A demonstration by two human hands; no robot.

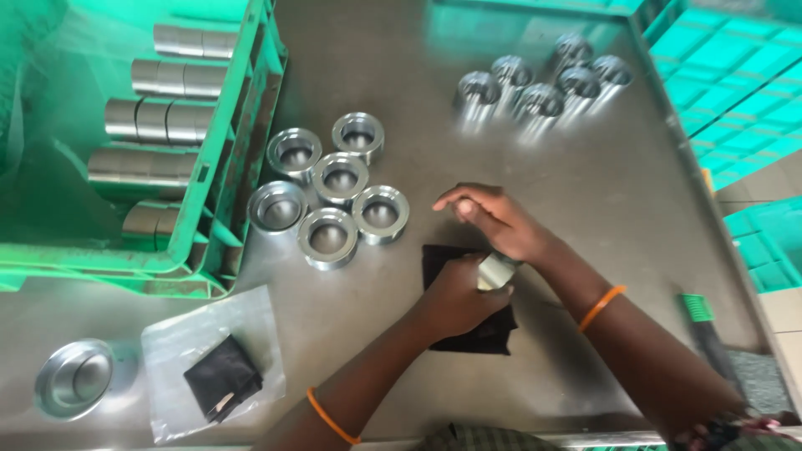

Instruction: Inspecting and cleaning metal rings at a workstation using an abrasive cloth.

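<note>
Left hand [458, 294] clamps steel bushing [496, 271] against black abrasive sheet [480, 334] for bracing; right hand [494, 221] steadies it, fingers loosely spread.

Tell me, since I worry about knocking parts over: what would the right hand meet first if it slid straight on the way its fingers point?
The right hand points left, toward the cluster of six shiny metal rings. The nearest ring there likely comes first, though the hand's height is unclear.

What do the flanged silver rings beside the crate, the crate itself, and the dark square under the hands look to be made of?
Flanged silver rings: probably machined steel, bright with sharp reflections. Green crate: moulded plastic, matte, with ribbed, slotted walls. Dark square under the left hand: likely cloth, black, limp and non-reflective. The right hand rests above it.
</note>
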